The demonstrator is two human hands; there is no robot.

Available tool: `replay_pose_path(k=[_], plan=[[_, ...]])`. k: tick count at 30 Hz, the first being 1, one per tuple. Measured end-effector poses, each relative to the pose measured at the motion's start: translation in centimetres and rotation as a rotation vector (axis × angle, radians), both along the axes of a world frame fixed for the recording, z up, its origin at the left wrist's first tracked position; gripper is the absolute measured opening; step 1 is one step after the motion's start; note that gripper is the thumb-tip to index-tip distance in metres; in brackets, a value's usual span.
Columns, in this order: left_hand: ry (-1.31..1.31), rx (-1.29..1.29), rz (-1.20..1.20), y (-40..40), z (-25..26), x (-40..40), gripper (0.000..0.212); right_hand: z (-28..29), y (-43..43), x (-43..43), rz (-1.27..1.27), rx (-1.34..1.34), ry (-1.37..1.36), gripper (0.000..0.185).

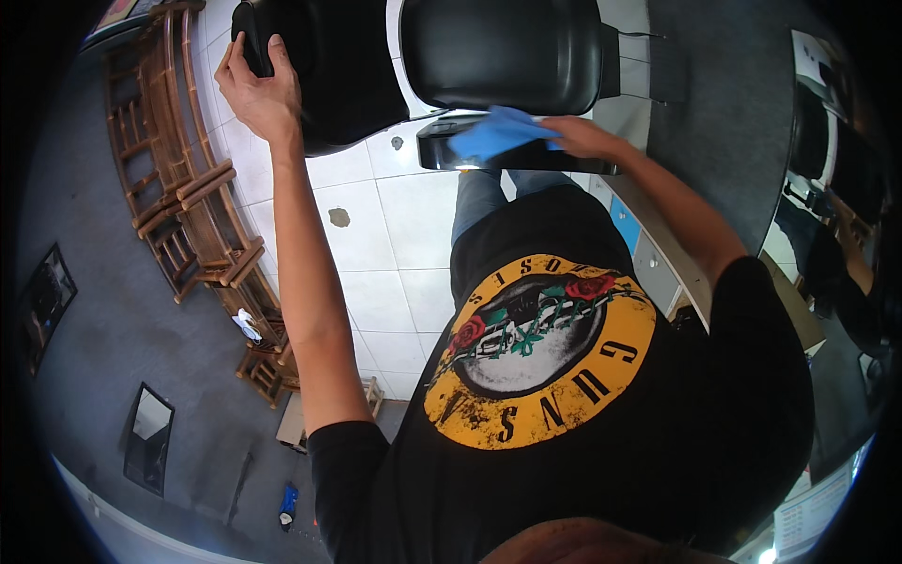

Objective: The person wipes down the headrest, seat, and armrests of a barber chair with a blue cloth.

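My left hand (261, 88) is at the upper left, its thumb and fingers spread around the end of a black padded headrest (248, 17) on a salon-type chair. Beside it are the chair's black backrest (345, 63) and, farther right, its black seat cushion (500, 53). My right hand (581, 136) holds a bunched blue cloth (497, 134), slightly blurred. The cloth lies against the glossy black armrest (437, 151), on the near side of the seat. Some of my right fingers are hidden by the cloth.
A bamboo bench (158, 127) stands along the left wall. At the right are a cabinet (655, 264) with a wooden top and a large wall mirror (810, 162). Dark patches mark the white tiled floor (352, 247). The armrest is close in front of my legs (479, 197).
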State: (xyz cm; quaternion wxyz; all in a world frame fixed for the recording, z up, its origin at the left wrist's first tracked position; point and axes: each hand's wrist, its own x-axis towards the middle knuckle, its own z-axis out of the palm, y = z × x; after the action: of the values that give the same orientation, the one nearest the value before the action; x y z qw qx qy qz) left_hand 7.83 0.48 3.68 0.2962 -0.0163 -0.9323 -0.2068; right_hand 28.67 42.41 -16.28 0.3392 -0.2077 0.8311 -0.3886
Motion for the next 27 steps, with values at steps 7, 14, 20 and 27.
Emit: replay_pose_path(k=[7, 14, 20, 27], plan=[[-0.008, -0.017, 0.003, -0.6, 0.3, -0.4, 0.049, 1.5, 7.8, 0.4, 0.005, 0.446, -0.233, 0.046], [-0.004, -0.007, 0.021, -1.4, 1.1, -0.5, 0.048, -4.0, -15.7, -5.0, 0.0, 0.066, -0.441, 0.061], [0.009, 0.03, -0.009, -1.2, 1.1, -0.7, 0.048, -6.3, -21.3, -6.7, -0.045, -0.017, -0.372, 0.059], [0.017, 0.064, -0.005, -2.0, 1.3, 0.0, 0.049, -4.0, -6.9, -4.8, -0.048, 0.225, -0.378, 0.072]])
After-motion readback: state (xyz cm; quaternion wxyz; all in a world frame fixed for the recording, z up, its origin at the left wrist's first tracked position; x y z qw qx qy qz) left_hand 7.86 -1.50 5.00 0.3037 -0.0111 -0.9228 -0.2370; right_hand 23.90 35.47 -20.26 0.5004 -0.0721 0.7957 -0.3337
